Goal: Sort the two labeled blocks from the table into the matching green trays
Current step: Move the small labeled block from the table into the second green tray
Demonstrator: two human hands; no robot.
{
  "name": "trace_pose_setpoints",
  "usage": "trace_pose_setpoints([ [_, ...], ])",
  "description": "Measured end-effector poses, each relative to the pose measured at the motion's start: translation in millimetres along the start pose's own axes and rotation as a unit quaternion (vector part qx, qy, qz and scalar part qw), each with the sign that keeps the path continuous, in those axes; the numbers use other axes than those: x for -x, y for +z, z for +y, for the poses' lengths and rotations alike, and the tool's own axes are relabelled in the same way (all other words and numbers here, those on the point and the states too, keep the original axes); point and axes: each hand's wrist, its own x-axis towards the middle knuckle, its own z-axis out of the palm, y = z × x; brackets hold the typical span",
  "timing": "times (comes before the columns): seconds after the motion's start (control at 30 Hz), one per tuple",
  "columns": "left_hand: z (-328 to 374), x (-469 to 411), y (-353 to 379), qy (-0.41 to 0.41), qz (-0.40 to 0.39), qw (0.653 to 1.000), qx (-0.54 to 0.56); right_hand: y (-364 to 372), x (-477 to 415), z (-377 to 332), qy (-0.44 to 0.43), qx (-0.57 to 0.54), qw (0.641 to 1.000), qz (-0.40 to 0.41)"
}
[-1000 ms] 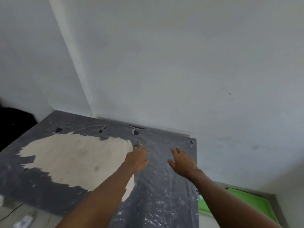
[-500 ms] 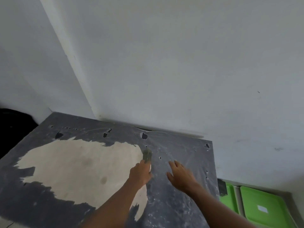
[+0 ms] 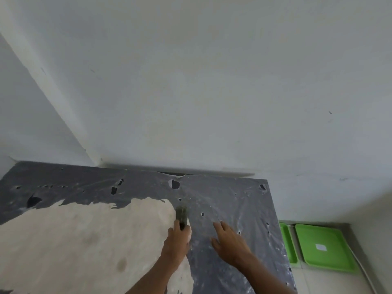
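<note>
My left hand [image 3: 177, 240] is closed around a small dark greenish block [image 3: 182, 214] that sticks out past its fingers, over the table [image 3: 233, 200]. My right hand [image 3: 230, 242] lies flat on the table's grey plastic film, fingers spread, holding nothing. Two green trays sit on the floor to the right of the table: a narrow sliver of one [image 3: 288, 242] and a wider one [image 3: 324, 248] with a white label in its middle. A second block does not show.
The table has torn grey film over a large bare beige patch [image 3: 84, 240]. White walls meet in a corner behind the table's far edge. The table's right edge drops off beside the trays.
The view has swung right and closer, bringing the green trays into sight. My left hand, empty a second ago, now grips the block; my right hand stays flat on the film.
</note>
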Motion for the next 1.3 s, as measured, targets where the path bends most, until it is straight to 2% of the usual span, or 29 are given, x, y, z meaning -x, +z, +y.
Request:
trace_pose_setpoints([
  [0.13, 1, -5, -27, 0.044, 0.021, 0.992, 0.113, -12, 0, 3, -0.007, 0.005, 1.0, 0.014],
  [0.27, 16, -9, -70, 0.048, -0.002, 0.969, 0.244, -42, 1, 3, -0.044, 0.004, 0.997, 0.065],
  [0.43, 45, -8, -113, 0.059, 0.009, 0.945, 0.322, -89, 12, 14, -0.098, 0.046, 0.988, 0.108],
  [0.57, 75, -1, -138, 0.073, 0.006, 0.912, 0.404, -116, 31, 26, -0.131, 0.071, 0.981, 0.126],
  [0.67, 99, 6, -151, 0.095, 0.007, 0.899, 0.427, -130, 44, 36, -0.137, 0.075, 0.975, 0.159],
  [0.8, 129, 15, -158, 0.124, 0.019, 0.901, 0.415, -149, 57, 51, -0.143, 0.078, 0.961, 0.225],
  [1.0, 165, 19, -152, 0.116, 0.118, 0.896, 0.412, -167, 78, 79, -0.132, 0.083, 0.954, 0.255],
  [1.07, 178, 21, -142, 0.072, 0.145, 0.866, 0.473, -169, 84, 88, -0.118, 0.067, 0.956, 0.261],
  [1.17, 203, 30, -124, 0.024, 0.102, 0.765, 0.635, -170, 92, 99, -0.102, 0.034, 0.958, 0.268],
  [1.2, 213, 32, -119, 0.024, 0.096, 0.746, 0.659, -169, 94, 101, -0.1, 0.021, 0.958, 0.267],
  [1.3, 238, 36, -112, 0.02, 0.12, 0.728, 0.675, -162, 102, 109, -0.103, -0.013, 0.962, 0.254],
])
